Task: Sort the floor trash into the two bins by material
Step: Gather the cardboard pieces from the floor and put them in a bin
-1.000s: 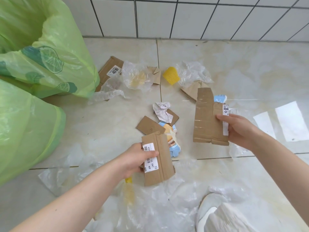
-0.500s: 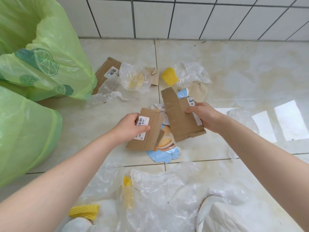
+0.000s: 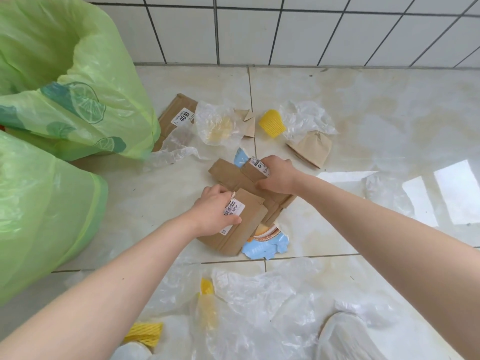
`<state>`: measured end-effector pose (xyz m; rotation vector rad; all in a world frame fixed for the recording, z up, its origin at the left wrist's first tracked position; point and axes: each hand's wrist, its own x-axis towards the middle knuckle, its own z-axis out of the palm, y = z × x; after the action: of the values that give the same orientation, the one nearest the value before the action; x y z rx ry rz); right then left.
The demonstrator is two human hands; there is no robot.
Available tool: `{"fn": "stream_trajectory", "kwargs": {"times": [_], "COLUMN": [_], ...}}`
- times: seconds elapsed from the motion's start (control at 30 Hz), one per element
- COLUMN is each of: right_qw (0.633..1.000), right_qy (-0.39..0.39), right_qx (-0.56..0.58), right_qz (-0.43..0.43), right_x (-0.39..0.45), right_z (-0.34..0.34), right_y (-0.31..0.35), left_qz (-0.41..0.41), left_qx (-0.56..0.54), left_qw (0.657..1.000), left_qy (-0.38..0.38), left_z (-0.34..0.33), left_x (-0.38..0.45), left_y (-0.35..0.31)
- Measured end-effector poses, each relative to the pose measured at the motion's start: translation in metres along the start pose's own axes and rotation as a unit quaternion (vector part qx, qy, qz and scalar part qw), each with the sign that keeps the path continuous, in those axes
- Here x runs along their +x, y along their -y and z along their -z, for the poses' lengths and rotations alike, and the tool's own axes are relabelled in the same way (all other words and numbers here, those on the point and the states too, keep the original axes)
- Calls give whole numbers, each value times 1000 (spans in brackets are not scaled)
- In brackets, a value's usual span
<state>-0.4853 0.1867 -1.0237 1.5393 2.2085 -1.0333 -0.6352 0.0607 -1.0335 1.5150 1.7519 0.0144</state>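
Observation:
My left hand (image 3: 215,211) grips a folded brown cardboard piece with a barcode label (image 3: 246,224) low over the floor. My right hand (image 3: 276,175) grips a longer cardboard strip (image 3: 228,172) with a white label, and it overlaps the left piece. Under them lies a torn blue wrapper with a cake picture (image 3: 267,242). Two bins lined with green bags stand at the left, one further back (image 3: 78,81) and one nearer (image 3: 39,216).
More cardboard lies on the tiles: a piece labelled 4010 (image 3: 176,115) and a tan piece (image 3: 311,149). Clear plastic bags (image 3: 218,123) and yellow foam netting (image 3: 272,123) sit behind. Crumpled clear plastic (image 3: 259,307) covers the near floor. A white tiled wall (image 3: 285,29) closes the back.
Both hands moved inward and down toward the pile in the middle, so the two cardboard pieces now overlap over the blue wrapper. The view has tilted closer to the floor.

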Motion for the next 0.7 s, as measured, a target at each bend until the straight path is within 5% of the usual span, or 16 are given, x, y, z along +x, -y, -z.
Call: {"fn": "stream_trajectory", "kwargs": {"times": [0.4,0.7], "right_qw": [999,974], "right_qy": [-31,-45], "right_qx": [33,219], "right_qz": [2,-25], "right_x": [-10,-40], "right_z": [-2,27], "right_y": [19,24], "left_qz": [89,133], "left_qx": [-257,-382], "left_qw": [960,903], "left_qy": [-63,-145], "left_z": [-7,25], "left_x": [-20,-69], "left_y": [6,32]}}
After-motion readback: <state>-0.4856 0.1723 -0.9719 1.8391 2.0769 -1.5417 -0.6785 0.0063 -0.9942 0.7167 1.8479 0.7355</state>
